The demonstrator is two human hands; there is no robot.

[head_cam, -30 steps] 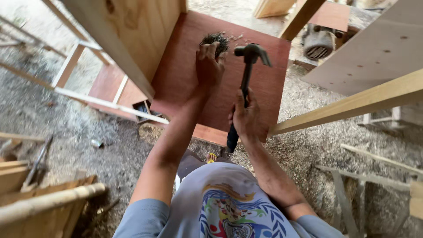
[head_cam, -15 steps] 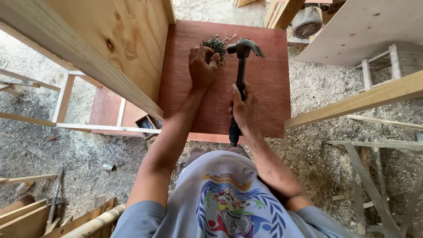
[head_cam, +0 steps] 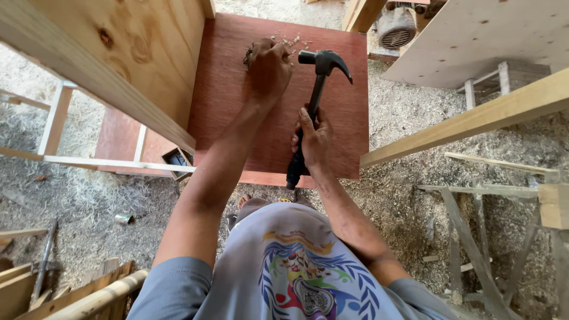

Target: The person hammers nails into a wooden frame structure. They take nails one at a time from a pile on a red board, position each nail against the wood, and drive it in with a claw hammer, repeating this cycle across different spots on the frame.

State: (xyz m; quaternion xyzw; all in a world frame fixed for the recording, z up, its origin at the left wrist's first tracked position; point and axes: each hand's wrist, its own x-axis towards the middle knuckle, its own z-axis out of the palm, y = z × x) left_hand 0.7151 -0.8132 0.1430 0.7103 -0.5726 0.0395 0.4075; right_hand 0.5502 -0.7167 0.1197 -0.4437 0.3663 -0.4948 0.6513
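Grip: right hand (head_cam: 314, 139) clenched on claw hammer (head_cam: 313, 101) handle; left hand (head_cam: 269, 68) closed over small nails (head_cam: 248, 56) on red-brown panel (head_cam: 237, 106). Advised: steady nail upright, fingers low, light starting taps.

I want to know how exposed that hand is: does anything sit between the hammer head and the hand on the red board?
Nothing visible does. The hammer head hangs just beside the left hand, only open red board between them.
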